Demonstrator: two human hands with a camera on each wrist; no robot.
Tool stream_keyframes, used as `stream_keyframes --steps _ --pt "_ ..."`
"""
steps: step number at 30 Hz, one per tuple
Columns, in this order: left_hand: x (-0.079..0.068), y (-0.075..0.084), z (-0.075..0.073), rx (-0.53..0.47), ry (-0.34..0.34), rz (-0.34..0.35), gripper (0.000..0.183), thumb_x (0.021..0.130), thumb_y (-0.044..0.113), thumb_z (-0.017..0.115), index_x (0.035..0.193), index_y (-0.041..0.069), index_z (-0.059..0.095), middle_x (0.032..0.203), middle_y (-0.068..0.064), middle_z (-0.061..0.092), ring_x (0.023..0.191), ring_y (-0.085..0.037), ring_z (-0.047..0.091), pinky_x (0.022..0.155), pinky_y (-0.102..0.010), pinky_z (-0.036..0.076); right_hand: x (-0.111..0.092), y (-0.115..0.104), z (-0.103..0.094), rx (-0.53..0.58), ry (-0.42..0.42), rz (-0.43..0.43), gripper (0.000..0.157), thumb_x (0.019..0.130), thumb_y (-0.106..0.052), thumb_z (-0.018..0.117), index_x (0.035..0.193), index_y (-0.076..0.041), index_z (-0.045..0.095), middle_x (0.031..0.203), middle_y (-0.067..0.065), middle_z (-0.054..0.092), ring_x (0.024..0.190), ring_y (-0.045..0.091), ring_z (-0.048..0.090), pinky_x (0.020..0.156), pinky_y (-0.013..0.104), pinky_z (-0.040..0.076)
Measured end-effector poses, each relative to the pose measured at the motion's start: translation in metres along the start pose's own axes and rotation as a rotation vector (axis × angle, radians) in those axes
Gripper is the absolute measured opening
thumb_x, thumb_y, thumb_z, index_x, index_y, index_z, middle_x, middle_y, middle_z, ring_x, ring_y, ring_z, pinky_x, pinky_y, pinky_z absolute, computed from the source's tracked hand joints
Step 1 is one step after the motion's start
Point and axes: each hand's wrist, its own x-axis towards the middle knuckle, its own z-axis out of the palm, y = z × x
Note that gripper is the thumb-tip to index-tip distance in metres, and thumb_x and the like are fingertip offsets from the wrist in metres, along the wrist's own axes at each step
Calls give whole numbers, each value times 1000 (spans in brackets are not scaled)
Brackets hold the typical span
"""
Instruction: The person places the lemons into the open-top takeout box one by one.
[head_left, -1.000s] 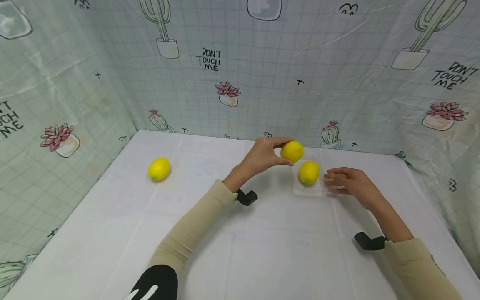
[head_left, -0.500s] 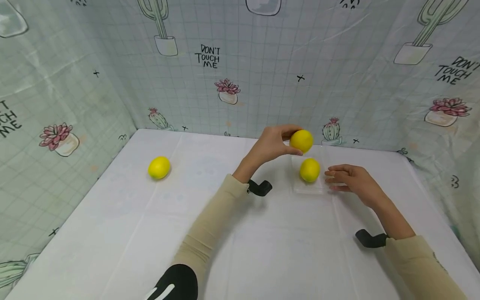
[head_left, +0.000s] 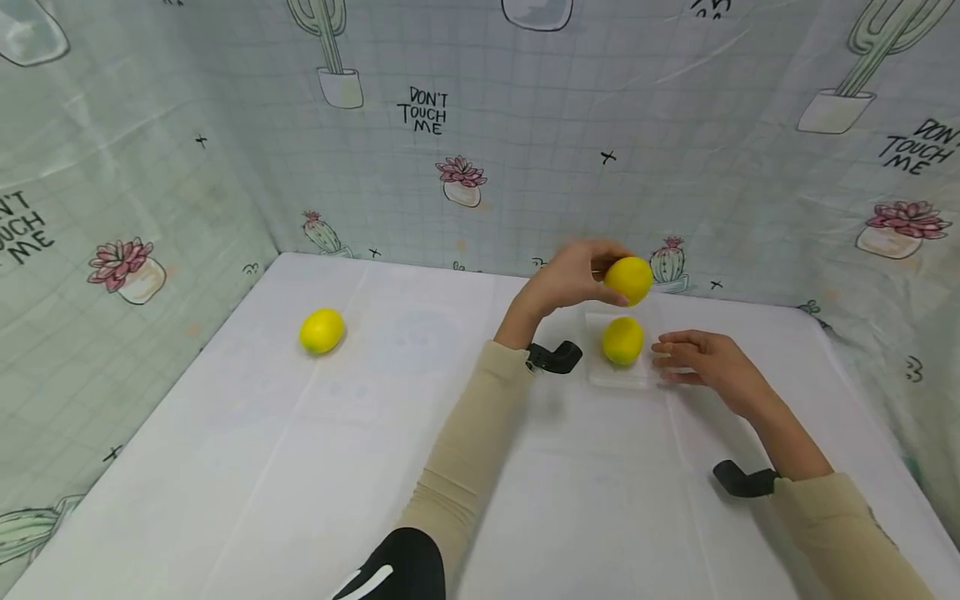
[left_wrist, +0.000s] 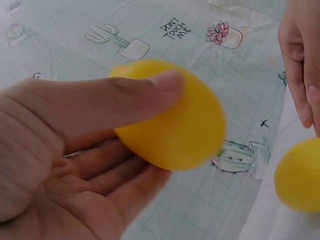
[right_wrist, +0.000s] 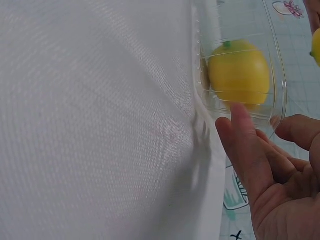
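My left hand [head_left: 572, 277] pinches a yellow lemon [head_left: 629, 280] between thumb and fingers, raised above the far side of a clear plastic container [head_left: 618, 379]. The left wrist view shows the thumb lying across this held lemon [left_wrist: 195, 125]. A second lemon [head_left: 622, 341] sits inside the container, its green tip visible in the right wrist view. At the container's right side is my right hand [head_left: 708, 367], its relaxed fingers touching the clear wall [right_wrist: 280, 107] and gripping nothing. A third lemon [head_left: 322, 331] lies alone on the left part of the table.
White cloth covers the table [head_left: 375, 450]. Behind and beside it hangs a curtain [head_left: 525, 192] printed with cacti, meeting the table's far edge close beyond the container. A black wrist mount [head_left: 555, 357] juts out beneath my left wrist.
My left hand has moved right and upward with its lemon, from beside the container to above its far side. The right hand stays at the container; the other lemons have not moved.
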Motion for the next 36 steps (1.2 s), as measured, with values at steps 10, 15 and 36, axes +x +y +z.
stream_keyframes --steps 10,15,36 --pt "11 -1 22 74 -164 -80 55 86 2 80 137 9 62 133 -5 62 113 -17 59 93 -18 50 1 0 0 11 -2 3 57 110 -35 45 148 8 41 145 30 51 125 37 61 90 32 59" --pt "18 -9 33 123 -231 -88 53 83 2 82 133 9 66 133 -2 63 112 -14 60 91 -15 50 1 0 0 10 13 -2 59 110 -36 45 148 9 41 143 31 53 121 35 64 89 31 59" --pt "39 -26 40 396 -364 -187 54 84 -4 77 131 20 68 137 2 60 118 -13 53 92 -20 47 0 3 1 44 32 26 57 109 -33 47 147 9 41 146 30 51 125 34 61 88 31 59"
